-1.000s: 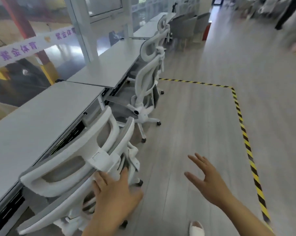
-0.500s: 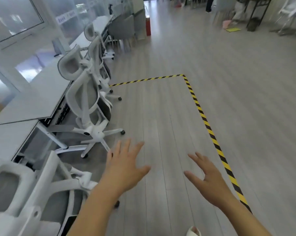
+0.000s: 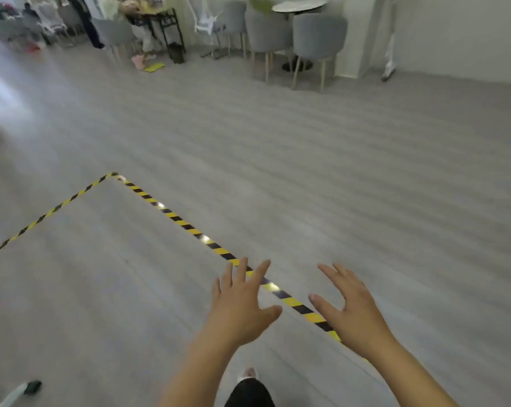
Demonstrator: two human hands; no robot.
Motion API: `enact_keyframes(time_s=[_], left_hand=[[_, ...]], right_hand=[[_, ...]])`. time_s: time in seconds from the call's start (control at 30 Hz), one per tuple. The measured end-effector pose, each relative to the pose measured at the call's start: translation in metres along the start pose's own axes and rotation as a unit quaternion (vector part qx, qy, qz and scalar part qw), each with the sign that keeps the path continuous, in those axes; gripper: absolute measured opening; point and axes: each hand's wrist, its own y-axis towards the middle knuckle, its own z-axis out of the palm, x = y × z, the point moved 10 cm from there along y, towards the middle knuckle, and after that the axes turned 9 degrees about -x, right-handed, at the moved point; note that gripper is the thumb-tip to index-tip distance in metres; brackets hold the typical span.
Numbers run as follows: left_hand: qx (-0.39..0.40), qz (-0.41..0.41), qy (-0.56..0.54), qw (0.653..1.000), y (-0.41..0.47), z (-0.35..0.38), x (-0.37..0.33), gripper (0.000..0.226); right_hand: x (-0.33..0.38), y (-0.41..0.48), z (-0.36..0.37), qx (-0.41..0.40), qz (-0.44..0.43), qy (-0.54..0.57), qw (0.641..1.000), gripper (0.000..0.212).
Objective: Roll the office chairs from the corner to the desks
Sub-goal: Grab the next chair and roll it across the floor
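My left hand [image 3: 242,306] and my right hand [image 3: 354,306] float side by side over the grey floor, fingers spread, holding nothing. The desks and the white office chairs are out of view, except for one white chair leg with a black caster [image 3: 22,390] at the bottom left edge. My hands are far from it.
Yellow-and-black floor tape [image 3: 189,227] runs diagonally under my hands and turns a corner at mid-left. Grey padded chairs [image 3: 316,39] around a round table [image 3: 298,5] stand at the back right. A black shelf [image 3: 163,27] and clutter stand at the back left.
My left hand has let go of the white chair's backrest and opened. The view has swung right, away from the desks and chairs, toward the open floor.
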Motion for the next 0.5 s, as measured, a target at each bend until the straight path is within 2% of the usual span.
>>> enact_keyframes(time_s=[0.13,0.27,0.5], left_hand=[[0.070,0.136,0.029,0.988,0.070,0.044,-0.118,0.083],[0.143,0.235,0.045,0.960,0.129,0.082,-0.220,0.082],[0.160,0.346,0.039,0.924,0.266,0.102,-0.405,0.080]], right_hand=[[-0.092,0.015,-0.077,-0.098,0.118,0.003,0.988,0.061],[-0.164,0.033,-0.154,-0.195,0.210,0.002,0.958,0.059],[-0.226,0.100,-0.309,-0.314,0.286,-0.025,0.905,0.061]])
